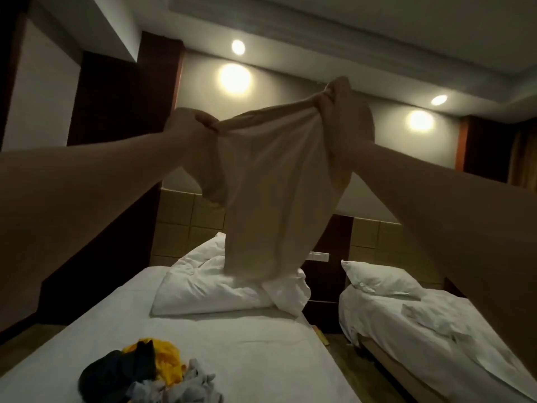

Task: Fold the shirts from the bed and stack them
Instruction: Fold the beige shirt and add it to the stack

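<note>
Our left hand point(197, 123) and right hand point(340, 103) each pinch the top edge of a pale cream cloth shirt point(270, 184), held high; it hangs bunched and creased above the white-sheeted bed point(247, 353), where crumpled dark, yellow and grey garments point(151, 370) lie
</note>
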